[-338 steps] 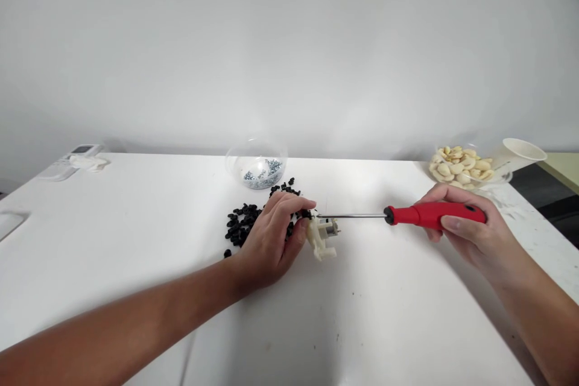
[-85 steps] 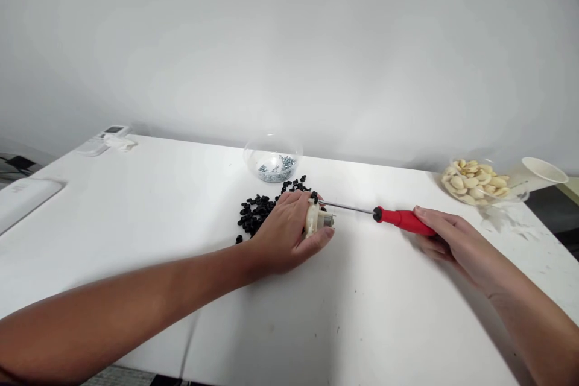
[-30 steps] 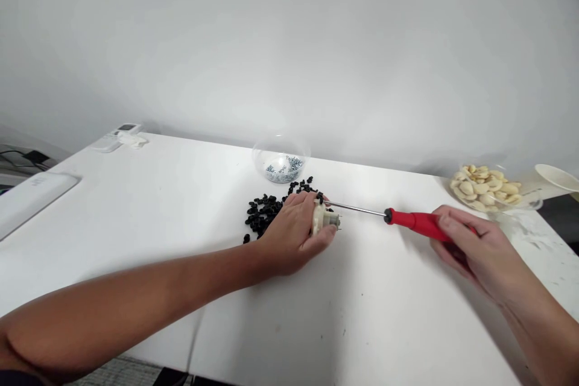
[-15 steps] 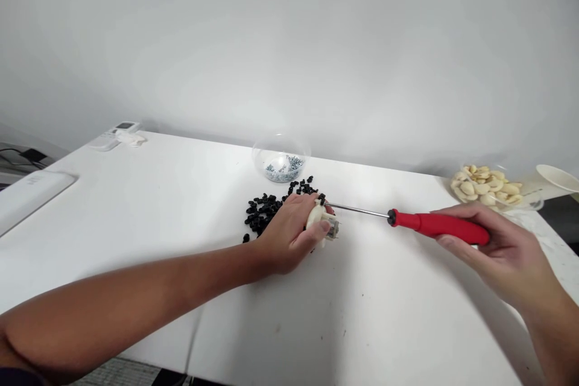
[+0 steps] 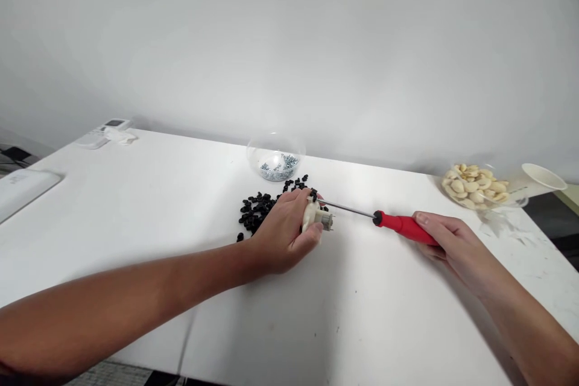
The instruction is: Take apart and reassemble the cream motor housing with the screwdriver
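In the middle of the head view, my left hand [image 5: 280, 235] is closed around a small cream-coloured gear motor [image 5: 310, 215], its metal can and terminals pointing right. A small black plastic piece [image 5: 313, 194] sits at the top of the motor housing. My right hand [image 5: 452, 247] grips the red handle of a screwdriver [image 5: 402, 227]. The screwdriver's shaft runs left and its tip meets the motor at the black piece; the exact contact is too small to make out. Loose black plastic pieces [image 5: 257, 210] lie behind my left hand, which hides part of the pile.
Behind the pile stands a clear round bowl [image 5: 277, 172] of small screws. At the right, a clear bowl [image 5: 474, 187] holds cream-coloured oval parts, with a pale cup [image 5: 540, 180] beside it. Remote controls [image 5: 102, 132] and a white box [image 5: 27, 190] lie at the left.
My right hand has changed its hold on the screwdriver handle, turning so the thumb lies on top. The tip stays at the motor. The whole view has shifted slightly.
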The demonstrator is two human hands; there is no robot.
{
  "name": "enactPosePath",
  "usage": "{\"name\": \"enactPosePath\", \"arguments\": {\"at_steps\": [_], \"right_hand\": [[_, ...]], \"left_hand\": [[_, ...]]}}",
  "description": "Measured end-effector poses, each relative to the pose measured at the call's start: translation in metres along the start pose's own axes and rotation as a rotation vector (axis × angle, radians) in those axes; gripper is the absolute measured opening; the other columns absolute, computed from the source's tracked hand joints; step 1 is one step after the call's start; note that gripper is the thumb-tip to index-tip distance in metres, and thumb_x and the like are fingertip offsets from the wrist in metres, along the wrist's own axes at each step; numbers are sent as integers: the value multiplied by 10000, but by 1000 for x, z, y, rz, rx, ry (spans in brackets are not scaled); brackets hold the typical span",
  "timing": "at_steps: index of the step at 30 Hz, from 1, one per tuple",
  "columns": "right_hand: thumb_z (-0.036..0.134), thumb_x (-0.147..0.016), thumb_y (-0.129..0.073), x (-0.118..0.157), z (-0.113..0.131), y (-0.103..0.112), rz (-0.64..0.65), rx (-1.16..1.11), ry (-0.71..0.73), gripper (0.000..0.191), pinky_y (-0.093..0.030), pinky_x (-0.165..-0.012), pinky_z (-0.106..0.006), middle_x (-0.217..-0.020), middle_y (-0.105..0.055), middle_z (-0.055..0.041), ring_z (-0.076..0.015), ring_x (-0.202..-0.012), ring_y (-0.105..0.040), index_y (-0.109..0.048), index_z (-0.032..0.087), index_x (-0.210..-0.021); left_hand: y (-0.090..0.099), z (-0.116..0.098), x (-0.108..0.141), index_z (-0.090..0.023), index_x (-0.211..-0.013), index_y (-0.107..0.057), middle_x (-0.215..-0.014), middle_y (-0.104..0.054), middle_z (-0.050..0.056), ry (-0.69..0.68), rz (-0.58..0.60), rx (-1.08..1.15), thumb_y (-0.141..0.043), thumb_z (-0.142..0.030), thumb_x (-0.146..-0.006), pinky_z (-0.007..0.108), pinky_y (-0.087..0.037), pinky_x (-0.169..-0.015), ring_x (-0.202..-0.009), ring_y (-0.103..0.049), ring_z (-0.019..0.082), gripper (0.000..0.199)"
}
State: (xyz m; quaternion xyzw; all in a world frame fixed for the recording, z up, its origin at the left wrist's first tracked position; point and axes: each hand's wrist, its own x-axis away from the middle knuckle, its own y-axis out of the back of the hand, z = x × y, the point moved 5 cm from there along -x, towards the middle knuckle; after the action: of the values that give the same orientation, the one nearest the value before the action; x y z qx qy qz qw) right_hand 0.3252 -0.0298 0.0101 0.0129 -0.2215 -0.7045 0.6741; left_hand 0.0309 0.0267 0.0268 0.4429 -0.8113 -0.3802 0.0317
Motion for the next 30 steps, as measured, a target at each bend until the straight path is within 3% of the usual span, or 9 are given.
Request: {"name": "enactPosePath", "arguments": {"at_steps": [3, 6, 9, 11, 16, 21, 26, 30], "right_hand": [[691, -922, -690, 1, 2, 0, -32, 15, 3, 483, -238, -528, -296, -645, -392, 33, -136, -567, -317, -589, 230, -817], [631, -838, -803, 7, 11, 9, -111, 151, 143, 418, -333, -548, -297, -719, -511, 21, -164, -604, -424, -653, 282, -1013], [587, -809, -849, 17, 20, 20, -243, 301, 333, 372, -454, -659, -348, -888, -676, -35, -229, -755, -577, -700, 297, -988], [593, -820, -844, 21, 19, 23, -283, 349, 369, 356, -478, -697, -383, -954, -734, -65, -273, -820, -623, -728, 301, -988], [600, -821, -820, 19, 12, 18, -247, 289, 297, 336, -428, -598, -359, -863, -720, -50, -238, -688, -571, -719, 293, -911], [647, -846, -785, 11, 7, 12, -187, 158, 142, 402, -298, -524, -304, -665, -530, 3, -160, -573, -406, -672, 262, -844], [698, -875, -752, 0, -5, -3, 12, -130, -63, 555, -180, -525, -288, -599, -338, 45, -120, -562, -243, -524, 223, -700], [748, -954, -604, -1, -8, -14, 171, -266, -140, 659, -191, -543, -310, -576, -251, 55, -127, -573, -189, -351, 236, -626]], "left_hand": [[-1, 1, -1, -224, -885, -506, -965, -661, 71, 37, 16, 6, -444, -313, -937, 480, -451, -951, -932, -587, 269, 121], [-2, 3, -2, -223, -893, -516, -952, -693, 63, 66, 37, 28, -424, -344, -972, 480, -439, -942, -910, -608, 265, 172], [-3, 2, -2, -219, -880, -518, -939, -699, 56, 66, 51, 35, -416, -345, -977, 478, -429, -952, -897, -617, 257, 189], [-3, 2, -2, -217, -876, -518, -929, -692, 57, 64, 59, 16, -404, -329, -969, 472, -430, -949, -899, -609, 257, 184], [-3, 2, -1, -209, -919, -556, -931, -664, 62, 91, 79, -60, -380, -306, -975, 470, -434, -959, -906, -577, 261, 209], [-6, 5, 0, -198, -955, -577, -934, -650, 70, 57, 103, -73, -372, -329, -980, 492, -432, -965, -914, -574, 271, 245], [-6, 6, -1, -207, -942, -571, -1002, -650, 90, 51, 86, -84, -382, -341, -988, 492, -461, -980, -970, -579, 283, 236], [-4, 1, -2, -214, -933, -560, -1097, -660, 107, 36, 73, -73, -425, -319, -977, 486, -473, -1017, -1074, -580, 302, 176]]}}
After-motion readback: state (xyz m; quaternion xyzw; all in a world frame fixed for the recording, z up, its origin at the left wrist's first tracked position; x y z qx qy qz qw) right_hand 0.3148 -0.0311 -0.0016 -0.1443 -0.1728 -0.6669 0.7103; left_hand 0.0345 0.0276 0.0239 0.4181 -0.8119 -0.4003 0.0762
